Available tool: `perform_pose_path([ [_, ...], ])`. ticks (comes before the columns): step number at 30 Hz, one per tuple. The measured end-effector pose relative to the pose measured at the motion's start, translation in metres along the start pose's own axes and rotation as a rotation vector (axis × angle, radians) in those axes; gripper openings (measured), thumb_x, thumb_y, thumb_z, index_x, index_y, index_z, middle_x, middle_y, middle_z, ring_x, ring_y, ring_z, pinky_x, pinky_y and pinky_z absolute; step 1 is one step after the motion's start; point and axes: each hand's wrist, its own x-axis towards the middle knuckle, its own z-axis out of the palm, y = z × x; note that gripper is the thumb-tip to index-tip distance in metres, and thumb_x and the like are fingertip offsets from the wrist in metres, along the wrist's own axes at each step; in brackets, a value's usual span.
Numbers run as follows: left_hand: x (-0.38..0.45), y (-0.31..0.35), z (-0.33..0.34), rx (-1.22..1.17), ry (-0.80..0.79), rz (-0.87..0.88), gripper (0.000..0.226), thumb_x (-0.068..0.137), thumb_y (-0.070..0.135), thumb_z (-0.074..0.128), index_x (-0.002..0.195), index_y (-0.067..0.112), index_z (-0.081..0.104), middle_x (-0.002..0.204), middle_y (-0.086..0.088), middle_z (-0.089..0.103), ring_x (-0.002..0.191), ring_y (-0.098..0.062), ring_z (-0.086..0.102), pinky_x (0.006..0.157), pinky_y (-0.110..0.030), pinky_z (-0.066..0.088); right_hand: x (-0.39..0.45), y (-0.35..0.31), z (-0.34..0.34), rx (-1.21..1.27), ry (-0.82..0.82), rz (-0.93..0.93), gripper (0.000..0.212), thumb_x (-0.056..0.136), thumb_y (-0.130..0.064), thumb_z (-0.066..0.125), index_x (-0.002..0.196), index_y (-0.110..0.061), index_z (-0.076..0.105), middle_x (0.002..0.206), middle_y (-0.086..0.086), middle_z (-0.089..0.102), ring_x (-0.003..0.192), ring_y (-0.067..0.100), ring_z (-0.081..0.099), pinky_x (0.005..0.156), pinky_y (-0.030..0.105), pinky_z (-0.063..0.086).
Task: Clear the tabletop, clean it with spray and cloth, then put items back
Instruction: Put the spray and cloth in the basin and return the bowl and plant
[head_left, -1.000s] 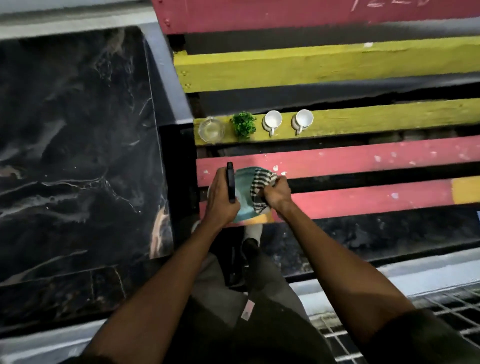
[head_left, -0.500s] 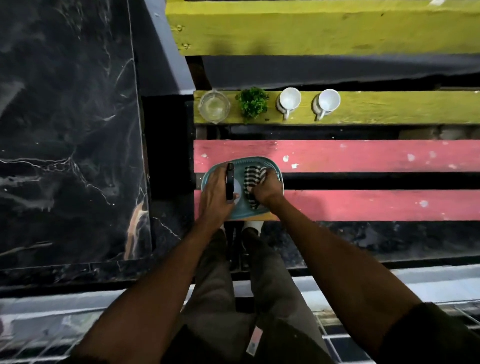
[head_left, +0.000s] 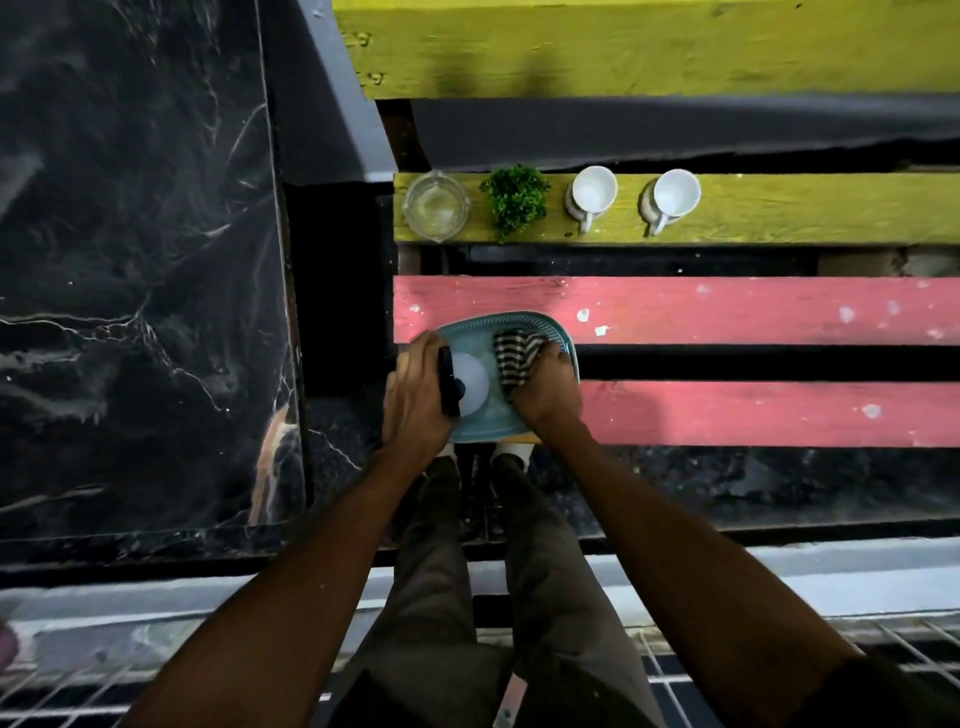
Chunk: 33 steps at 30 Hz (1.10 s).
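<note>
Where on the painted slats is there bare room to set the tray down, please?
The pink slats lie bare to the right of the tray. The yellow slat is free right of the second white cup. Its left end is crowded: glass jug, small plant, first cup.

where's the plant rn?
Head view, upper centre: the plant stands on the yellow plank, between the glass bowl on its left and the nearer white cup on its right.
</note>
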Motion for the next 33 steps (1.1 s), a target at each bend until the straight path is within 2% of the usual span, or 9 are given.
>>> perform_pose_path([
  [3, -0.008, -0.002, 0.0, 0.006, 0.027, -0.034, 0.071, 0.068, 0.007, 0.077, 0.134, 0.009, 0.05, 0.144, -0.011, 0.049, 0.126, -0.034, 0.048, 0.098, -0.049, 0.047, -0.014, 0.005, -0.01, -0.021, 0.156, -0.066, 0.055, 0.081, -0.012, 0.066, 0.132, -0.004, 0.048, 0.129, 0.02, 0.055, 0.112, 0.042, 0.059, 0.09, 0.047, 0.051],
  [8, -0.016, -0.006, 0.007, -0.204, 0.135, -0.262, 0.057, 0.07, 0.005, 0.077, 0.12, 0.004, 0.05, 0.13, -0.017, 0.05, 0.115, -0.037, 0.052, 0.089, -0.048, 0.051, -0.021, 0.022, -0.027, -0.076, 0.398, -0.075, 0.069, 0.067, -0.017, 0.072, 0.132, -0.007, 0.048, 0.123, 0.016, 0.049, 0.112, 0.037, 0.051, 0.093, 0.05, 0.051],
  [11, -0.019, -0.008, 0.013, -0.347, 0.126, -0.413, 0.05, 0.072, 0.008, 0.078, 0.113, 0.007, 0.048, 0.118, -0.017, 0.055, 0.105, -0.037, 0.059, 0.079, -0.042, 0.052, -0.017, 0.029, -0.027, -0.045, 0.24, -0.02, 0.063, 0.076, -0.019, 0.074, 0.132, -0.009, 0.046, 0.124, 0.019, 0.055, 0.11, 0.04, 0.058, 0.087, 0.045, 0.051],
  [14, -0.019, -0.008, 0.013, -0.394, 0.093, -0.455, 0.048, 0.072, 0.017, 0.081, 0.106, 0.014, 0.047, 0.109, -0.014, 0.063, 0.097, -0.034, 0.064, 0.074, -0.042, 0.053, -0.017, 0.036, -0.02, -0.034, 0.13, -0.019, 0.047, 0.088, -0.015, 0.066, 0.13, -0.009, 0.047, 0.12, 0.021, 0.065, 0.107, 0.041, 0.064, 0.085, 0.043, 0.054],
  [17, -0.015, -0.009, 0.01, -0.408, 0.086, -0.478, 0.043, 0.073, 0.011, 0.078, 0.106, 0.014, 0.05, 0.109, -0.015, 0.065, 0.097, -0.033, 0.064, 0.078, -0.043, 0.055, -0.022, 0.039, -0.014, 0.046, 0.155, 0.002, 0.042, 0.087, -0.009, 0.063, 0.127, -0.008, 0.049, 0.113, 0.023, 0.067, 0.103, 0.042, 0.066, 0.085, 0.047, 0.057],
  [21, -0.01, -0.013, 0.006, -0.399, 0.068, -0.458, 0.037, 0.076, -0.004, 0.066, 0.109, 0.007, 0.057, 0.11, -0.018, 0.067, 0.099, -0.033, 0.066, 0.079, -0.036, 0.055, -0.033, 0.044, -0.004, 0.105, 0.185, 0.05, 0.037, 0.087, -0.011, 0.061, 0.123, -0.007, 0.052, 0.107, 0.025, 0.069, 0.098, 0.043, 0.066, 0.077, 0.038, 0.05],
  [23, -0.009, -0.014, 0.005, -0.391, 0.059, -0.443, 0.035, 0.075, -0.005, 0.066, 0.107, 0.007, 0.059, 0.108, -0.016, 0.068, 0.097, -0.03, 0.066, 0.076, -0.03, 0.05, -0.039, 0.047, 0.001, 0.128, 0.191, 0.07, 0.034, 0.088, -0.014, 0.062, 0.12, -0.007, 0.053, 0.105, 0.027, 0.069, 0.096, 0.044, 0.067, 0.075, 0.039, 0.051],
  [27, -0.009, -0.015, 0.003, -0.383, 0.053, -0.424, 0.034, 0.075, -0.007, 0.066, 0.105, 0.008, 0.061, 0.108, -0.015, 0.068, 0.098, -0.029, 0.066, 0.077, -0.029, 0.052, -0.045, 0.051, 0.008, 0.17, 0.195, 0.084, 0.033, 0.087, -0.012, 0.058, 0.119, -0.005, 0.05, 0.104, 0.029, 0.069, 0.095, 0.045, 0.067, 0.072, 0.034, 0.044],
  [33, -0.011, -0.015, 0.002, -0.403, 0.053, -0.407, 0.035, 0.076, -0.004, 0.07, 0.108, 0.008, 0.062, 0.108, -0.014, 0.069, 0.095, -0.023, 0.065, 0.075, -0.025, 0.046, -0.048, 0.049, 0.008, 0.197, 0.17, 0.093, 0.033, 0.092, -0.014, 0.058, 0.121, -0.005, 0.048, 0.105, 0.027, 0.068, 0.093, 0.042, 0.067, 0.073, 0.037, 0.049],
])
